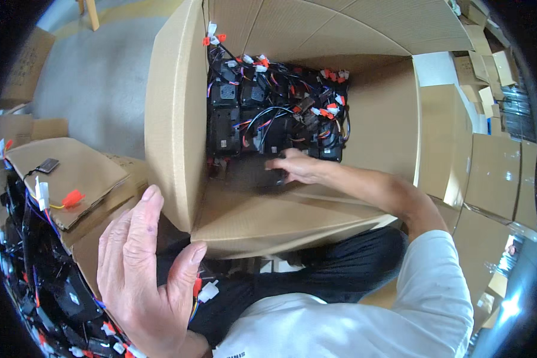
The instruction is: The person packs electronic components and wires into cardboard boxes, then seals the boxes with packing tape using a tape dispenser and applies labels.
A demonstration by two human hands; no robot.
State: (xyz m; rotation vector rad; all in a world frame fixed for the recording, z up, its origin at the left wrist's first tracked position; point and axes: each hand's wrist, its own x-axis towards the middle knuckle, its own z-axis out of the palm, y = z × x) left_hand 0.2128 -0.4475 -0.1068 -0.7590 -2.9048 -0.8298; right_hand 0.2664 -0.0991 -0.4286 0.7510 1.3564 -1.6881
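My right hand [295,167] reaches into a large open cardboard box [379,125]. Its fingers are closed on the right end of a black wired module [250,173], which is smeared by motion near the box's front wall. Rows of similar black modules [224,128] lie beyond it, their cables tangled on top. At the lower left my left hand [140,271] is raised with its fingers stretched out and nothing in its grasp. Beside its thumb, a white connector [209,291] on coloured wires shows; what it belongs to is hidden.
Another carton [71,167] at the left holds more black modules [71,292], with a red connector [73,198] lying over its flap. Stacked cartons [492,176] stand on the right. Grey floor [104,89] shows at the far left, with a wooden leg [92,15] beyond.
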